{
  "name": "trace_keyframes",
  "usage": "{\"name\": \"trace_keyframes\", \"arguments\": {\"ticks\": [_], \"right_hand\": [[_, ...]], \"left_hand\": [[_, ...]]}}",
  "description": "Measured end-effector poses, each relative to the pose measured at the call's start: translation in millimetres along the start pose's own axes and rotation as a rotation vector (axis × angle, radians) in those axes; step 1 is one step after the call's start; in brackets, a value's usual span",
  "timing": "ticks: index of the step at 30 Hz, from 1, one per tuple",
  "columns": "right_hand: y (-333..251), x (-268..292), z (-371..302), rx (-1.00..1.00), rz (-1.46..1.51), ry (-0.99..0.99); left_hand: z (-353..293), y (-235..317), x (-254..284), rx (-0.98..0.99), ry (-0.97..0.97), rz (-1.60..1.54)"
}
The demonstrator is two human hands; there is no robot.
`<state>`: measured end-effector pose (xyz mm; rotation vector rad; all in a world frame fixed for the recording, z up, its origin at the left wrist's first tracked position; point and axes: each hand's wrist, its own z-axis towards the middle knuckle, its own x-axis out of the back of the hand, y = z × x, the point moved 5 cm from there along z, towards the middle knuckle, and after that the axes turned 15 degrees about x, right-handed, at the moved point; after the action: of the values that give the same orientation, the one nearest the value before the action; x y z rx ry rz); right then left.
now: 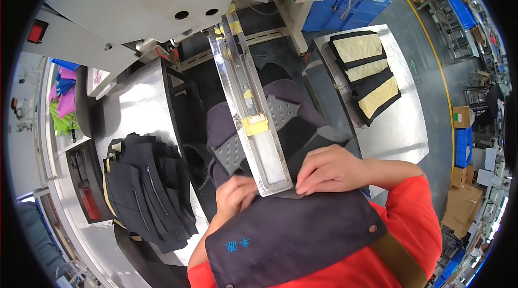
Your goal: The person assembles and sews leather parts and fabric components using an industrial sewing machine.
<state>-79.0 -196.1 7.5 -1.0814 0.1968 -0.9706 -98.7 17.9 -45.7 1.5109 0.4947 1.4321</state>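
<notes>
A long metal machine arm (pixel 272 161) points toward me, with yellow tape on it. Around and beneath it hangs a dark garment piece (pixel 302 137), with grey perforated panels showing on both sides of the arm. At the arm's near end, my right hand (pixel 332 169) pinches the edge of the dark cloth between thumb and fingers. My left hand (pixel 234 196) is on the other side of that end, fingers curled in at the cloth's edge. Its fingertips are partly hidden, so what they grip is hard to make out. A dark apron (pixel 291 239) covers the area just below both hands.
Dark garment pieces with zippers (pixel 148 191) are piled on the left metal table (pixel 135 104). On the right metal table (pixel 399 131) lie black pieces with cream panels (pixel 367 69). The large white machine body (pixel 140 7) stands ahead. Behind it are blue crates (pixel 345 13).
</notes>
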Motion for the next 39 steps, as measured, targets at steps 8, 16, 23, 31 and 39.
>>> {"name": "trace_keyframes", "arguments": {"ticks": [8,16,23,31,39], "right_hand": [[32.9,43.9,44.1,-0.494,0.153,0.457],[78.5,69.9,75.4,-0.471,0.154,0.354],[112.5,104.6,119.3,-0.338,-0.150,0.489],[113.3,99.3,125.3,-0.169,-0.262,0.596],[100.6,92.2,130.3,-0.016,-0.485,0.575]], "left_hand": [[19.7,46.4,40.0,0.374,0.015,-0.540],[61.6,32.2,23.2,0.885,-0.268,-0.802],[110.6,18.3,14.5,0.609,0.089,-0.795],[114.0,23.3,12.4,0.404,0.313,-0.544],[110.6,22.6,9.8,0.367,0.351,-0.411]]}}
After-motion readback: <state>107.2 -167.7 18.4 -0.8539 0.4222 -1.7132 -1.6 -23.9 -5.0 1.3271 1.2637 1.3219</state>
